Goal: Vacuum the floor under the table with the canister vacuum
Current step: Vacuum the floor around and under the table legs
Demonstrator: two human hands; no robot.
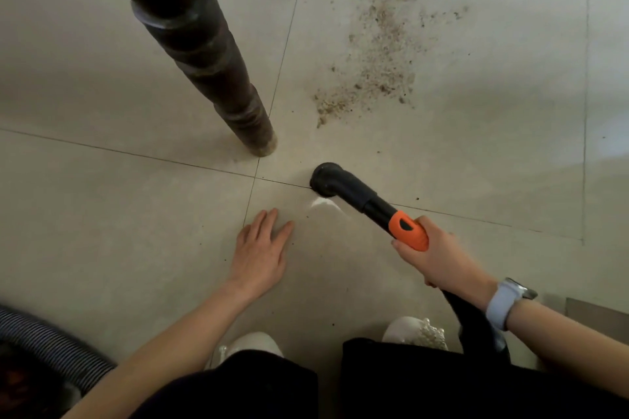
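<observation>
Right hand point(432, 255) grips the orange-collared wand point(384, 211); its black nozzle point(326, 180) meets the tiled floor point(102, 214) on a grout line. Left hand point(262, 248) lies flat at 9 o'clock, fingers straight. Table leg point(204, 51) at 11 o'clock; dirt point(377, 54) at 1 o'clock.

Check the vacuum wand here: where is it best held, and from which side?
Probably the orange handle, taken from behind and wrapped round, as the right hand does now. It is the thick rear part, nearest the person, and the wand slopes down from it to the black elbow nozzle on the tile, leaving the tip free to steer toward the crumbs.
</observation>
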